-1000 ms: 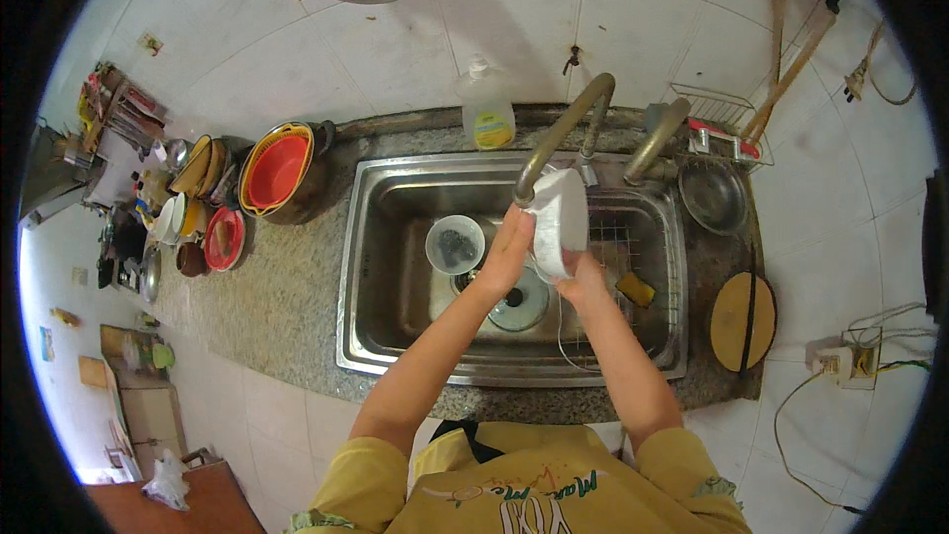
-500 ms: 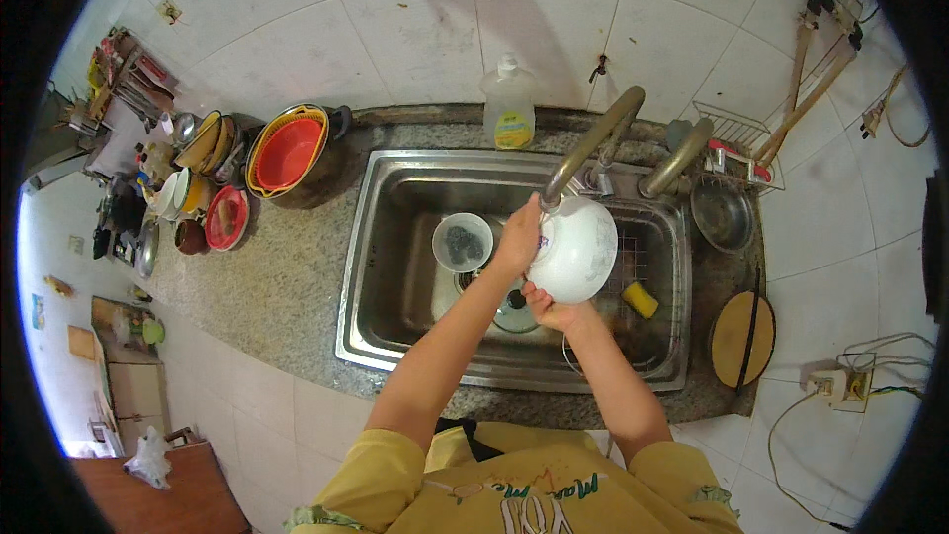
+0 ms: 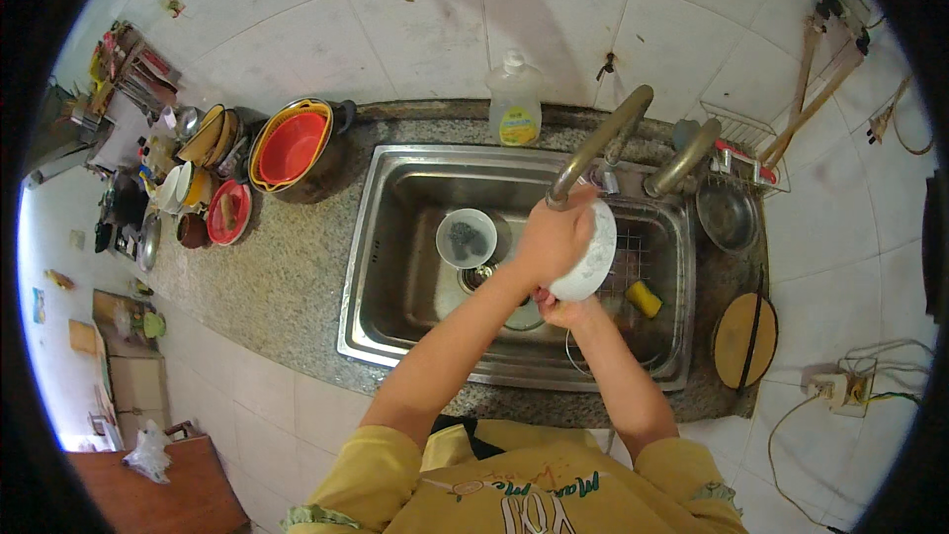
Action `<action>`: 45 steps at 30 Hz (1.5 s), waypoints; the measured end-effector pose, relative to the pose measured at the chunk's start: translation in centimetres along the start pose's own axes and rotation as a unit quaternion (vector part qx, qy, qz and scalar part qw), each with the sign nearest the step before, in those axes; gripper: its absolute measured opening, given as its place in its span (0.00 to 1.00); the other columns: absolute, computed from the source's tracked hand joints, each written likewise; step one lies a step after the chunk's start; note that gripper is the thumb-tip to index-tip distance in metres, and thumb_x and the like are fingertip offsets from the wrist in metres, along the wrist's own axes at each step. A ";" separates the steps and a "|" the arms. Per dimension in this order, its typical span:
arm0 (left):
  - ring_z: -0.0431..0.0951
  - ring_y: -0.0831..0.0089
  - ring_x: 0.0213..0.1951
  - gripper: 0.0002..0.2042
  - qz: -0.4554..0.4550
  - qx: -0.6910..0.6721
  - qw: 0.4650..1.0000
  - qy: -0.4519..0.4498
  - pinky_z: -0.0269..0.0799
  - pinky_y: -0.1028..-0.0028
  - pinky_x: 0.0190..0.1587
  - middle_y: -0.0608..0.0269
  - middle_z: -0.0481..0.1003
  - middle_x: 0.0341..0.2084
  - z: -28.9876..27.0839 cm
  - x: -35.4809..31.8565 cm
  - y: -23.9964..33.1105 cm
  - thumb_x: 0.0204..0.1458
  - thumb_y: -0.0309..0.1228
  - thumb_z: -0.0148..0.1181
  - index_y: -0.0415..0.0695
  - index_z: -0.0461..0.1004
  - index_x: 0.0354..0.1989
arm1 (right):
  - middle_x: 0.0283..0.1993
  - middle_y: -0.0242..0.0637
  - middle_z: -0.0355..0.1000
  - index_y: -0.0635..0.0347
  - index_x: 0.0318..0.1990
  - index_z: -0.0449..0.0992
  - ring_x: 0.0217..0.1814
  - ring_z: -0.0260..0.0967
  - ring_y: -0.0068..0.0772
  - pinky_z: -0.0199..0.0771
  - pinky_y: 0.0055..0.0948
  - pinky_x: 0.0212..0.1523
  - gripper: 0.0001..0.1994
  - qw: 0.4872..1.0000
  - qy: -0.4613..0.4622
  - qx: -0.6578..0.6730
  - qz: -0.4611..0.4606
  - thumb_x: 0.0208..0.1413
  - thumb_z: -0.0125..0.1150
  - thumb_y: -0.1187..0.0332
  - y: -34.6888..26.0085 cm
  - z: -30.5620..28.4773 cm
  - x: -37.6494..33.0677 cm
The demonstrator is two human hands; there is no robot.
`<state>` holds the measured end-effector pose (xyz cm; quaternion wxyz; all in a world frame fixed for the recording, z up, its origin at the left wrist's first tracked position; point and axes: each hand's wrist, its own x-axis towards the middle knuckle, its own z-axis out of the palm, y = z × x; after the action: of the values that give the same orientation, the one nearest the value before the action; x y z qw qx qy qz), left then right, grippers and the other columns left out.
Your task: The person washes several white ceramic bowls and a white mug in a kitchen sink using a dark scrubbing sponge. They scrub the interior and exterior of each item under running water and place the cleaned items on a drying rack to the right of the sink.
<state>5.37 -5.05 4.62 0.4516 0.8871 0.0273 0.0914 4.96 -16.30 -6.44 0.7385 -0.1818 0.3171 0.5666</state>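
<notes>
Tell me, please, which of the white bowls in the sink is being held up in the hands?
The white bowl under the faucet; the other bowl sits on the sink floor.

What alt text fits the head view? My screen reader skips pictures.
Seen from above, a person's left hand and right hand hold a white bowl under a curved tap over a steel sink. A yellow sponge and a cup lie in the sink; stacked red bowls stand left.
</notes>
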 end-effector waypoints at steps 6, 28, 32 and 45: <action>0.73 0.73 0.28 0.17 -0.260 -0.454 0.849 -0.067 0.68 0.75 0.32 0.63 0.73 0.27 -2.0 0.3 -2.0 0.51 0.41 0.44 0.39 0.72 0.35 | 0.22 0.44 0.65 0.58 0.32 0.69 0.16 0.60 0.25 0.57 0.12 0.08 0.19 0.997 0.021 -0.073 0.022 0.48 0.45 0.50 1.4 1.6 -2.0; 0.54 0.51 0.56 0.22 0.006 -0.020 0.995 0.095 0.48 0.67 0.56 0.43 0.56 0.53 1.9 -4.5 -1.6 0.50 0.34 0.46 0.33 0.58 0.51 | 0.16 0.22 0.65 0.49 0.22 0.69 0.06 0.50 0.15 0.50 0.11 0.04 0.11 0.995 -0.019 0.009 -0.095 0.48 0.52 0.55 0.9 2.9 -1.6; 0.59 0.55 0.54 0.21 -0.092 -0.096 0.982 0.132 0.53 0.71 0.54 0.44 0.55 0.53 2.1 -4.2 -2.7 0.50 0.34 0.47 0.33 0.60 0.50 | 0.14 0.25 0.64 0.49 0.21 0.68 0.06 0.50 0.16 0.48 0.12 0.02 0.11 0.995 0.037 0.029 -0.092 0.47 0.52 0.56 0.8 3.6 -1.0; 0.69 0.74 0.43 0.19 -0.160 -0.411 0.880 0.176 0.65 0.77 0.45 0.60 0.68 0.43 0.8 -5.5 -7.6 0.46 0.16 0.49 0.39 0.64 0.49 | 0.19 0.40 0.60 0.62 0.30 0.65 0.07 0.46 0.19 0.47 0.12 0.04 0.17 0.993 -0.087 0.030 0.071 0.49 0.45 0.54 1.4 2.4 -0.6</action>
<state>0.40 -1.94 -2.70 0.7719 0.5745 0.2080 0.1753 4.15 -14.80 -4.15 0.7265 -0.0868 0.2811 0.6211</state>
